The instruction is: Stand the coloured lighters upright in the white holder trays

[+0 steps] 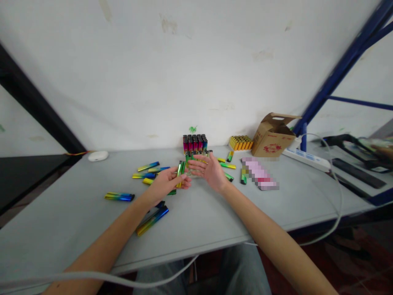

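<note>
Small lighters, easy to tip over

In my left hand (164, 184) I am pinching a few green-yellow lighters (181, 171) almost upright, between thumb and fingers, above the surface (199, 221); their exact number I cannot tell. My right hand (215, 174) has the fingers spread and seems empty, near the standing green lighters (188, 155). Whether it touches them, I cannot tell.

The held ones are smooth and shiny, so I think one could slide out if my grip presses unevenly. If my right fingers bump the standing green lighters, these could fall against the pink-and-blue block (195, 143) just behind. My left wrist could also push the loose blue-yellow lighter (152, 220) towards the front edge. The white cable (92, 275) crosses my left forearm, and it may catch when the arm moves.
</note>
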